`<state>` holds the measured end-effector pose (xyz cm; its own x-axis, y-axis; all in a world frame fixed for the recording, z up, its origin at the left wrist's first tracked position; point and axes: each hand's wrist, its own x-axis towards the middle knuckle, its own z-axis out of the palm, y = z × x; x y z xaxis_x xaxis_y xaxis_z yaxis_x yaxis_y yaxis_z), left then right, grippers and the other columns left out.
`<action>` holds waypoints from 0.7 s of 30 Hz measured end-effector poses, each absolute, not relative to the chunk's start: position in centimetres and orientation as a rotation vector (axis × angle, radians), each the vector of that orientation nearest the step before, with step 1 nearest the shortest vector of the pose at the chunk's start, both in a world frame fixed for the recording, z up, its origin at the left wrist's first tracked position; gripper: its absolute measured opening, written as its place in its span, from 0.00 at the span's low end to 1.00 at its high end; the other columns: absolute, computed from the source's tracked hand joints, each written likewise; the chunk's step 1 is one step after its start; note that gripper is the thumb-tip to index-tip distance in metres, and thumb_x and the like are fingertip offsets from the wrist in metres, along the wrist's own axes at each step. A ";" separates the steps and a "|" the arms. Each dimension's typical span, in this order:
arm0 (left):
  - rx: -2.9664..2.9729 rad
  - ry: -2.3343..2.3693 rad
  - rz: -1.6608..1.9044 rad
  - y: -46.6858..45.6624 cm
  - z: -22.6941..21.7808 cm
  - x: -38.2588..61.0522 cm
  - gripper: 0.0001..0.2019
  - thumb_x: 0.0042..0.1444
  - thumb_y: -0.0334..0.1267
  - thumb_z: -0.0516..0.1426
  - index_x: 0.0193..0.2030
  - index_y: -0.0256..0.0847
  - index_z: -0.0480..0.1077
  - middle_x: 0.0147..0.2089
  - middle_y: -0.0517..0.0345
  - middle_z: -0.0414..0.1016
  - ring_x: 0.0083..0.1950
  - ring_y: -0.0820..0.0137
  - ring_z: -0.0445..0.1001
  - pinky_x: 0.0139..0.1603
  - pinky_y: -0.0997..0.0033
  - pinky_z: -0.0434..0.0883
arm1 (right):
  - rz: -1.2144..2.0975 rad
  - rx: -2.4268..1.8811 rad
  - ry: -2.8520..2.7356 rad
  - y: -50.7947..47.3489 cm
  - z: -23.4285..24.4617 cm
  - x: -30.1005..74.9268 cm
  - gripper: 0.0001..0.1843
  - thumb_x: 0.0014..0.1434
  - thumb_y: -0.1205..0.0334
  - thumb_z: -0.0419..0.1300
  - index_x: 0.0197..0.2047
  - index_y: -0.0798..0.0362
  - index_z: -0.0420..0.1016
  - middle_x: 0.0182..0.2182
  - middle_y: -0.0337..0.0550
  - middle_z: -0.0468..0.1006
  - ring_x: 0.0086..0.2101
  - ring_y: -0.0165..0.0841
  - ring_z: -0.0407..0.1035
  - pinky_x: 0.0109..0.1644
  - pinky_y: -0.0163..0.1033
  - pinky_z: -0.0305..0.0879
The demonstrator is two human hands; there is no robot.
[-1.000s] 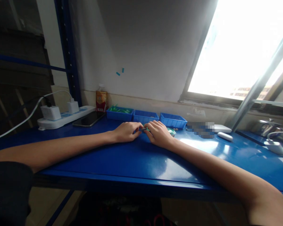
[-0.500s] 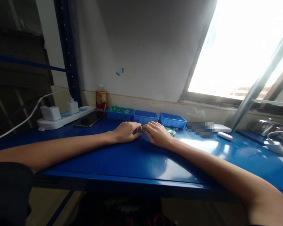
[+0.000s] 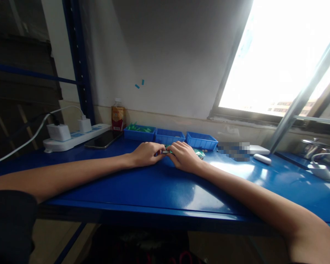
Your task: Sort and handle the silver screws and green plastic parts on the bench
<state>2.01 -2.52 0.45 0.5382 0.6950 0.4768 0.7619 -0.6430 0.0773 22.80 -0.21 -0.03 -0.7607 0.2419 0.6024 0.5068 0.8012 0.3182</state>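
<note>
My left hand (image 3: pixel 147 154) and my right hand (image 3: pixel 184 157) meet over the blue table, fingertips almost touching. Between them they pinch a small flat piece (image 3: pixel 165 151), pale grey with a bit of green at its right end. Its kind is too small to tell. Both hands are closed, thumbs toward me and fingers curled behind the piece. Just behind my right hand lies a clear packet (image 3: pixel 199 153) with green bits, partly hidden by that hand.
Three blue bins stand along the wall: one with green pieces (image 3: pixel 139 132), a middle bin (image 3: pixel 169 136) and a right bin (image 3: pixel 201 140). Leftward are a bottle (image 3: pixel 118 116), a phone (image 3: pixel 103 139) and a power strip (image 3: pixel 77 137). A white case (image 3: pixel 262 159) lies at right.
The small piece between my fingers has turned and now shows a paler, flatter face. Both hands and arms stay in nearly the same place.
</note>
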 end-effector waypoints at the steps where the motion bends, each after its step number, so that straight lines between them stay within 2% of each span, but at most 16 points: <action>1: -2.623 -1.263 -0.746 -2.5 0.4 2.0 0.10 0.59 0.45 0.52 0.42 0.44 0.68 0.33 0.62 0.75 0.32 0.71 0.73 0.32 0.76 0.63 | -0.640 -0.569 -2.426 -0.2 -0.1 22.8 0.12 0.66 0.59 0.48 0.41 0.55 0.70 0.33 0.46 0.72 0.35 0.35 0.62 0.40 0.39 0.55; 3: -2.598 -1.282 -0.791 -2.5 0.3 2.0 0.11 0.60 0.46 0.52 0.45 0.44 0.66 0.33 0.62 0.75 0.31 0.71 0.73 0.32 0.76 0.63 | -0.640 -0.597 -2.408 -0.2 -0.1 22.7 0.13 0.66 0.59 0.48 0.40 0.55 0.70 0.32 0.46 0.72 0.35 0.35 0.62 0.40 0.39 0.55; 9: -2.584 -1.284 -0.770 -2.6 0.4 2.2 0.11 0.61 0.47 0.50 0.43 0.44 0.67 0.34 0.62 0.74 0.33 0.71 0.73 0.33 0.76 0.64 | -0.632 -0.627 -2.398 -0.2 -0.2 22.7 0.13 0.66 0.59 0.48 0.38 0.55 0.70 0.31 0.45 0.72 0.35 0.35 0.62 0.40 0.39 0.54; 12: -2.578 -1.299 -0.731 -2.8 0.6 2.3 0.14 0.63 0.49 0.48 0.44 0.45 0.68 0.34 0.61 0.75 0.35 0.69 0.74 0.34 0.75 0.64 | -0.597 -0.642 -2.396 -0.3 -0.1 22.7 0.12 0.66 0.59 0.48 0.40 0.55 0.69 0.32 0.46 0.72 0.35 0.35 0.63 0.40 0.39 0.55; 16: -2.546 -1.338 -0.648 -2.9 0.8 2.4 0.19 0.65 0.51 0.42 0.40 0.44 0.69 0.34 0.58 0.76 0.37 0.66 0.75 0.33 0.74 0.63 | -0.561 -0.646 -2.402 -0.3 -0.1 22.7 0.12 0.65 0.58 0.50 0.46 0.55 0.67 0.36 0.47 0.74 0.38 0.36 0.64 0.42 0.39 0.56; 21: -2.546 -1.324 -0.594 -2.9 0.9 2.4 0.19 0.66 0.47 0.40 0.38 0.43 0.68 0.37 0.56 0.76 0.39 0.65 0.75 0.34 0.73 0.64 | -0.603 -0.647 -2.408 -0.1 -0.2 22.8 0.11 0.65 0.60 0.50 0.46 0.55 0.67 0.36 0.47 0.73 0.38 0.36 0.64 0.42 0.39 0.56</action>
<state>2.36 -2.91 0.93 0.5153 0.7337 0.4429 0.8186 -0.5744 -0.0010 22.76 -0.15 -0.24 -0.7216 0.3074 0.6204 0.5636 0.7812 0.2685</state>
